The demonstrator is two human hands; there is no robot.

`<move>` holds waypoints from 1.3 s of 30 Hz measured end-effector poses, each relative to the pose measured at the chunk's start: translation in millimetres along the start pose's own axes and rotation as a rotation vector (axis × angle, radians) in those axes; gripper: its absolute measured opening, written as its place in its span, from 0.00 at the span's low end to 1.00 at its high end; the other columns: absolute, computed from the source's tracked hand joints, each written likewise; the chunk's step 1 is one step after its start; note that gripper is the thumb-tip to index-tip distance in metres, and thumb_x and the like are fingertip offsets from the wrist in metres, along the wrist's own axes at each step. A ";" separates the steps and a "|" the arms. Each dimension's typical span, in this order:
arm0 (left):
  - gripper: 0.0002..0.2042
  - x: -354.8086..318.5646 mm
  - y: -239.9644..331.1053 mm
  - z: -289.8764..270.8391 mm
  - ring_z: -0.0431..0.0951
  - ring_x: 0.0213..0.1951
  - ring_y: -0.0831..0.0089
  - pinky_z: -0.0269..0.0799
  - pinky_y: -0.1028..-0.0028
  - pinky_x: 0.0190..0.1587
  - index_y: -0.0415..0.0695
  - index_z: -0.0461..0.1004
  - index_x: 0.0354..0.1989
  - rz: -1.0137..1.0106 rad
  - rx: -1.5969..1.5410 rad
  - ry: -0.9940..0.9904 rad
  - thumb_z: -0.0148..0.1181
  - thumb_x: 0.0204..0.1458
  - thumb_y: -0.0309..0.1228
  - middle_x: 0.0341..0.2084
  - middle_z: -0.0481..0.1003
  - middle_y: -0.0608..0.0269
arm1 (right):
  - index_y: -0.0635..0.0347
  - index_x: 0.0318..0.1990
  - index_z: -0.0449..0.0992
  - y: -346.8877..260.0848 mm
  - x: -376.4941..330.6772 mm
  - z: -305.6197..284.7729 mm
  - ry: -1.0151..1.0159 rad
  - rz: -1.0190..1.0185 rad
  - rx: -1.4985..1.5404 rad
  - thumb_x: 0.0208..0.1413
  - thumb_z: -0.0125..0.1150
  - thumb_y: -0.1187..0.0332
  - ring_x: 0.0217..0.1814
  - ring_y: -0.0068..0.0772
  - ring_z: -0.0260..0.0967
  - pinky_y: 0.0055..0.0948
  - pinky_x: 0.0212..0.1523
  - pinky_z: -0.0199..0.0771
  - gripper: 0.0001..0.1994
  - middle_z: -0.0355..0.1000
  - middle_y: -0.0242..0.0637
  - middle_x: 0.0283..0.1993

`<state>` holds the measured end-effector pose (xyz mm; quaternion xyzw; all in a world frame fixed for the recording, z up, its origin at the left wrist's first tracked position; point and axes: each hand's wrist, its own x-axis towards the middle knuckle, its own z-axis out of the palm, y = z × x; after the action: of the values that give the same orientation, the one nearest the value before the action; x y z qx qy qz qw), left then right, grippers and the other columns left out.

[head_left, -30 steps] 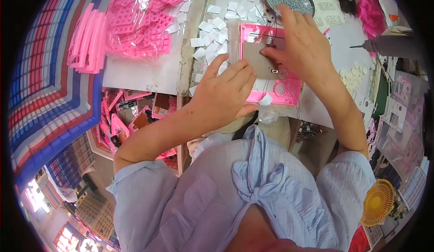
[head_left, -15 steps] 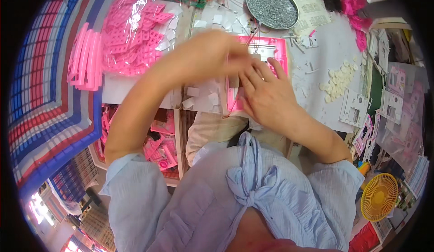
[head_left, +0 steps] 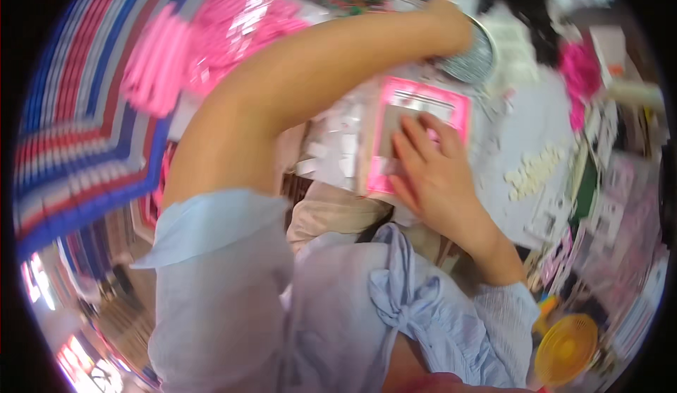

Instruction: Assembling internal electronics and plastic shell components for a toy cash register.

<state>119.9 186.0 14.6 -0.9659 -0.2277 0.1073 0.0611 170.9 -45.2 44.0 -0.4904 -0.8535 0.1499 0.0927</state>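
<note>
My left arm stretches across the table to a round metal dish (head_left: 495, 49) of small grey metal pieces (head_left: 469, 67). My left hand (head_left: 448, 29) is over the dish's near left side. Its fingers are hidden and smeared by motion. A pink rectangular plastic frame (head_left: 462, 111) with a grey plate inside lies in front of me. My right hand (head_left: 436, 171) rests on the frame's right part, fingers stretched and apart, touching it.
Left of the frame lie small white squares (head_left: 342, 149). Farther left are a clear bag of pink parts (head_left: 233, 29) and stacked pink strips (head_left: 156, 65). White round pieces (head_left: 532, 174) lie to the right. A yellow basket (head_left: 566, 351) stands at lower right.
My left hand has moved from above the pink frame, away and to the right, to the metal dish. The wires seen over the frame no longer show there. My right hand stays on the frame.
</note>
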 end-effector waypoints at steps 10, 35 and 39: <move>0.07 48.1 -10.2 25.7 0.84 0.40 0.61 0.69 0.49 0.47 0.51 0.85 0.33 -0.053 -0.163 0.100 0.64 0.46 0.34 0.34 0.83 0.59 | 0.71 0.53 0.77 88.7 -15.6 -63.7 0.905 0.230 0.299 0.57 0.61 0.80 0.54 0.32 0.73 0.29 0.56 0.72 0.15 0.79 0.41 0.52; 0.09 -159.3 113.7 3.1 0.75 0.32 0.66 0.59 0.64 0.45 0.47 0.76 0.36 0.000 -1.025 0.804 0.69 0.47 0.25 0.29 0.76 0.66 | 0.59 0.67 0.59 19.5 6.0 -62.6 0.713 -0.198 1.448 0.57 0.71 0.57 0.20 0.24 0.60 0.25 0.21 0.62 0.36 0.65 0.30 0.20; 0.10 -158.6 114.0 3.5 0.75 0.31 0.68 0.59 0.65 0.45 0.47 0.77 0.35 -0.006 -0.976 0.809 0.70 0.46 0.25 0.27 0.75 0.66 | 0.61 0.65 0.60 19.6 5.4 -56.6 0.738 -0.165 1.483 0.55 0.73 0.60 0.19 0.23 0.59 0.25 0.21 0.63 0.35 0.65 0.31 0.19</move>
<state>29.2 13.1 20.7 -0.8460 -0.2120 -0.3827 -0.3048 201.3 -21.9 90.4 -0.2558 -0.4812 0.4957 0.6762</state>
